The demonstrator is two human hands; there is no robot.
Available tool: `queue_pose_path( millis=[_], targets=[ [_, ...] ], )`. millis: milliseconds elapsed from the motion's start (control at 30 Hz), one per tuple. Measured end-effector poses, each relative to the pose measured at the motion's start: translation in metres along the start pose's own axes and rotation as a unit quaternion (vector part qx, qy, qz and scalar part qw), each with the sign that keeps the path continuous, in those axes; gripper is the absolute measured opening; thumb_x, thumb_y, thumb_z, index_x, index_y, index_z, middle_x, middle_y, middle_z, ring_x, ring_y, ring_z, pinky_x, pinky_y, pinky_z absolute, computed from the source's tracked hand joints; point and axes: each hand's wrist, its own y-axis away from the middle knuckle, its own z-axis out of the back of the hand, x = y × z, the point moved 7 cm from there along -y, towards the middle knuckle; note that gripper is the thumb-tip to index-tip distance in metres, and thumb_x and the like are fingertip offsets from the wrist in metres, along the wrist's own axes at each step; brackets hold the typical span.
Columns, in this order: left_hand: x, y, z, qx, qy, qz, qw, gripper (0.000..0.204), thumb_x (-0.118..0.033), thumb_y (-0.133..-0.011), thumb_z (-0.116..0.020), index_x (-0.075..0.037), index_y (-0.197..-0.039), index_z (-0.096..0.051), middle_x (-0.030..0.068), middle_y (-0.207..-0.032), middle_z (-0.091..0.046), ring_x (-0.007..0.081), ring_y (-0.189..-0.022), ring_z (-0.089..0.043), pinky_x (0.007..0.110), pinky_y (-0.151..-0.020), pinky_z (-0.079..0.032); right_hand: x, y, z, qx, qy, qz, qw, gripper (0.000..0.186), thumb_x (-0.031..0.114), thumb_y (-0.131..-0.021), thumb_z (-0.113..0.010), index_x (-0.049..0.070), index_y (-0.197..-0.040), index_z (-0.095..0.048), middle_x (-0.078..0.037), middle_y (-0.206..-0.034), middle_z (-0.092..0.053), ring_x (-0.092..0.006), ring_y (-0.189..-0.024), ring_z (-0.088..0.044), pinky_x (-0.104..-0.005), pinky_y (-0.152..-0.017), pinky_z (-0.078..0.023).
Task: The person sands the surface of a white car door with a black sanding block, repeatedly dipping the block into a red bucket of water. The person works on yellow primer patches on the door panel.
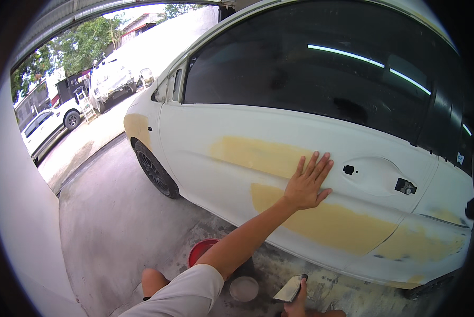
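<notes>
My left hand (306, 186) lies flat on the white car door (195, 124), palm down with its fingers spread. It rests between two yellowish filler patches: an upper patch (247, 150) and a larger lower patch (342, 227). Low in the view, my right hand (296, 305) grips a flat sanding block (290, 289) with a pale face and dark edges, held apart from the car. Part of that hand is cut off by the lower edge. The door's handle recess (377, 174) has bare openings.
On the concrete floor (110, 227) stand a red bucket (197, 252), partly behind my left arm, and a round greyish container (244, 289). The car's front wheel (155, 169) is at left. A white wall (26, 227) runs along the left; parked vehicles (52, 127) stand outside.
</notes>
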Motion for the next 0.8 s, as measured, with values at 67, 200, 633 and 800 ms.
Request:
queue_pose_path(
  millis=[67, 200, 633, 800],
  targets=[
    [0.005, 0.001, 0.003, -0.010, -0.021, -0.024, 0.999, 0.080, -0.050, -0.105, -0.047, -0.010, -0.169, -0.022, 0.0101, -0.177, -0.016, 0.0381, -0.163, -0.009, 0.060, -0.129, -0.008, -0.006, 0.002, -0.003, -0.012, 0.002, -0.016, 1.000, 0.048, 0.055, -0.098, -0.070, 0.013, -0.122, -0.063, -0.005, -0.104, -0.071, -0.0237, -0.089, -0.072, -0.0422, -0.075, -0.059],
    [0.146, 0.057, 0.031, -0.079, -0.041, 0.152, 0.984, 0.072, -0.042, -0.107, -0.041, -0.009, -0.168, -0.022, 0.0110, -0.177, -0.017, 0.0381, -0.163, -0.008, 0.058, -0.130, -0.008, -0.014, 0.013, 0.003, -0.101, 0.047, -0.063, 0.992, 0.028, 0.047, -0.103, -0.064, 0.022, -0.091, -0.060, 0.005, -0.067, -0.056, -0.0146, -0.057, -0.059, -0.0339, -0.050, -0.050],
    [0.111, 0.662, -0.096, 0.564, 0.168, 0.503, 0.632, 0.042, -0.032, -0.099, -0.058, -0.011, -0.133, -0.070, 0.0224, -0.140, -0.065, 0.0410, -0.134, -0.058, 0.049, -0.110, -0.049, -0.118, -0.045, -0.008, 0.064, 0.078, -0.220, 0.970, 0.068, 0.063, -0.100, -0.060, 0.008, -0.139, -0.061, -0.014, -0.113, -0.076, -0.0326, -0.093, -0.075, -0.0468, -0.080, -0.062],
    [0.088, 0.711, -0.128, 0.502, 0.099, 0.577, 0.636, 0.052, -0.040, -0.098, -0.060, -0.005, -0.135, -0.068, 0.0247, -0.135, -0.068, 0.0409, -0.132, -0.061, 0.052, -0.108, -0.051, -0.213, -0.087, -0.044, -0.025, 0.238, -0.316, 0.918, 0.066, 0.064, -0.101, -0.059, 0.008, -0.134, -0.062, -0.009, -0.103, -0.074, -0.0206, -0.087, -0.074, -0.0390, -0.073, -0.060]
  ],
)
